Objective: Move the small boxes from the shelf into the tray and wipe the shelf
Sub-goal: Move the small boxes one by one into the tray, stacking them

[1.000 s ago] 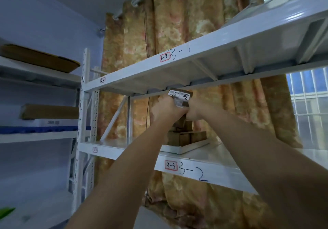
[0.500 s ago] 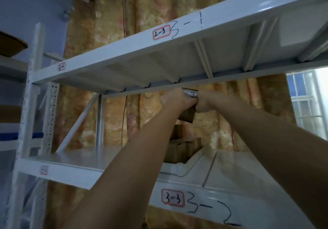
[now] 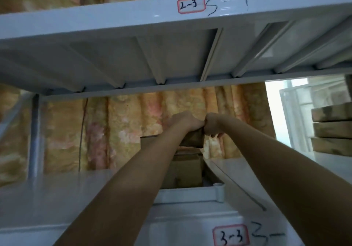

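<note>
Boxes are the thing here, and one small brown box is up in the air between two hands. The left hand curls over its top and left side. The right hand curls on its right side, with the fingers bent tight. So each grip is closed on this same box, and the two hands nearly touch each other above it.

Right under the held box sit more brown boxes, piled one on another. They are in a white tray with a low front wall and a round corner post. The tray stands on the lower shelf, which is white and shiny. How many boxes are in the pile is hard to tell, because the arms cover part of it.

A red-edged label on the front of this shelf reads "3-3". Above the hands is the upper shelf, seen from below, with its own label reading "2-3".

Behind the shelves hangs a yellow flowered curtain. Far to the right is a stack of flat brown boxes near a bright window.
</note>
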